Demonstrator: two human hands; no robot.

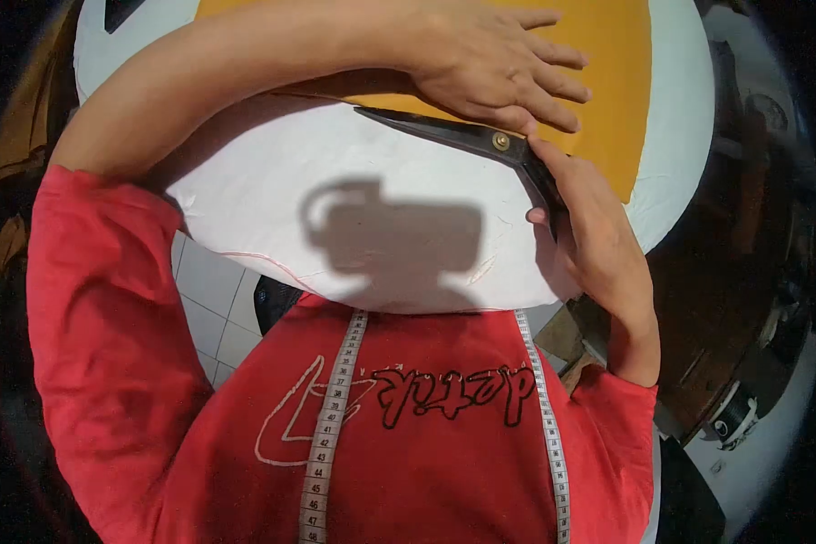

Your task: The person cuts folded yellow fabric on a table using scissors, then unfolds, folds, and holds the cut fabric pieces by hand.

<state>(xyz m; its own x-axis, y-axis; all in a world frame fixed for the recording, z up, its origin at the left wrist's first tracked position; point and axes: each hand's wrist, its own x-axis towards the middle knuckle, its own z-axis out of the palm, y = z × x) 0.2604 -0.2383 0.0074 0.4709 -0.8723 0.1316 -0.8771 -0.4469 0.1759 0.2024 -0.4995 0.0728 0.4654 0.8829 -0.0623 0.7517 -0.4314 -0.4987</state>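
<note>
My left hand [494, 68] lies flat with fingers spread on a mustard-yellow piece of fabric [615, 82]. My right hand [598, 222] is wrapped around the handles of black scissors [440, 131] with a brass-coloured pivot. Their blades point left along the fabric's near edge and look nearly closed; whether any fabric is between them I cannot tell. The left thumb is beside the pivot, close to the right hand's fingers. My left forearm covers part of the fabric.
A white rounded tabletop [254, 172] lies under the fabric, with a shadow across its near part. A measuring tape [326, 426] hangs down both sides of my red shirt [444, 480]. Dark wooden furniture [752, 245] stands to the right, and floor tiles [204, 295] show at left.
</note>
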